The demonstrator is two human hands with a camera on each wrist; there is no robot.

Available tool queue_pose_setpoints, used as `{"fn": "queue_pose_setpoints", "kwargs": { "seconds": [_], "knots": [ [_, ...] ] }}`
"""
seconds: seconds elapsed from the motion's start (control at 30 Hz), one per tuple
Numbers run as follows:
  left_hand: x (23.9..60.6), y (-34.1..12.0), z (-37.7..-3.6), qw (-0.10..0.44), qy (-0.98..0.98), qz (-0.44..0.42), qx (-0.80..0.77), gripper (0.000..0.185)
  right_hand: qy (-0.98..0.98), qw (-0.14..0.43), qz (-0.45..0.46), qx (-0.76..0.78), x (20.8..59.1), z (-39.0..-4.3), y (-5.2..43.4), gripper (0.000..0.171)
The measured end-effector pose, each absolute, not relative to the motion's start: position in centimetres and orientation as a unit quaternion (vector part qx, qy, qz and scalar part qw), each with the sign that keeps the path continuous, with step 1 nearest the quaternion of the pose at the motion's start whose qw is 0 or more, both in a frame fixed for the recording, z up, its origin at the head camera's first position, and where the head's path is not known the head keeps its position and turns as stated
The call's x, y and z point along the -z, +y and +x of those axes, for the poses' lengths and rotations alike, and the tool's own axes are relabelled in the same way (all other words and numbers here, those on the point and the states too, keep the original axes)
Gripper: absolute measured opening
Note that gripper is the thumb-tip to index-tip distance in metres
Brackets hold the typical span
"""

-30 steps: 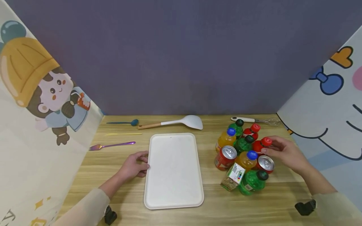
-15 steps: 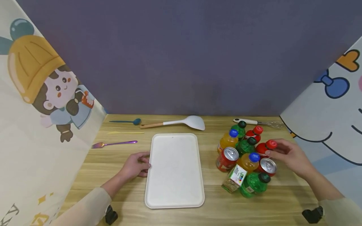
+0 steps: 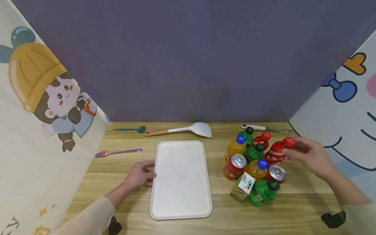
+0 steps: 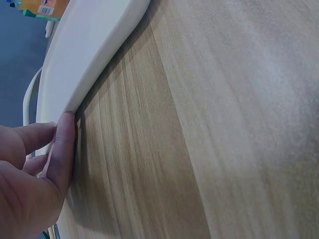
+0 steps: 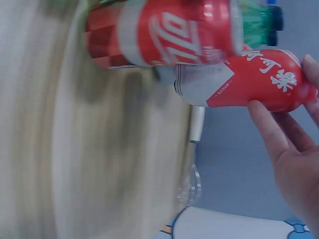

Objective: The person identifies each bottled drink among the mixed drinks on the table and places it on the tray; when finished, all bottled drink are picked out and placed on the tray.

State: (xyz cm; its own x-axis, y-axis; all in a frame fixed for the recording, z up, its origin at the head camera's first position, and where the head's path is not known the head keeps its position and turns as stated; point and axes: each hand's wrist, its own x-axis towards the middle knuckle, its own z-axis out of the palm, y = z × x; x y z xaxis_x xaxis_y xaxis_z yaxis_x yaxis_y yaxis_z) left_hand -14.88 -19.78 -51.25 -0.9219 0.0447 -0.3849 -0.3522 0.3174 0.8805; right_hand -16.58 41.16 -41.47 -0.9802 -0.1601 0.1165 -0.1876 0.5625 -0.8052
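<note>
My right hand (image 3: 308, 153) grips a red bottle (image 3: 276, 153) with a red cap near its top and holds it tilted above the cluster of drinks; the right wrist view shows the same red bottle (image 5: 249, 79) between my fingers (image 5: 279, 134). Below it stand orange bottles (image 3: 235, 147), green bottles (image 3: 262, 192), another red bottle (image 3: 261, 138), two cans (image 3: 235, 164) and a small carton (image 3: 243, 186). My left hand (image 3: 141, 173) rests on the table with fingertips (image 4: 65, 149) against the left edge of the white tray (image 3: 180, 179), which carries nothing.
A white spatula (image 3: 188, 129), a teal spoon (image 3: 129, 129), a yellow knife (image 3: 129, 141) and a purple fork (image 3: 117, 152) lie behind and left of the tray. A whisk (image 3: 267, 128) lies behind the drinks. Printed panels wall in both sides of the wooden table (image 3: 293, 209).
My right hand has closed on the red bottle and lifted it up and to the right out of the cluster. The left hand has stayed at the tray's edge.
</note>
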Motion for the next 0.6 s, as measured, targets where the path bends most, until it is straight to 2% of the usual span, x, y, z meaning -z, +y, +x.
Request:
{"fn": "queue_pose_setpoints", "kwargs": {
  "seconds": [0.37,0.6],
  "knots": [
    [51.2,-19.8,-14.9,0.168,0.796,-0.092,-0.574,0.063,-0.922,0.070,0.059,-0.377,36.0,-16.3,40.5,0.046],
    [51.1,-19.8,-14.8,0.169,0.800,-0.090,-0.568,0.064,-0.925,0.107,0.052,-0.361,33.5,-16.1,40.1,0.044]
  ]
}}
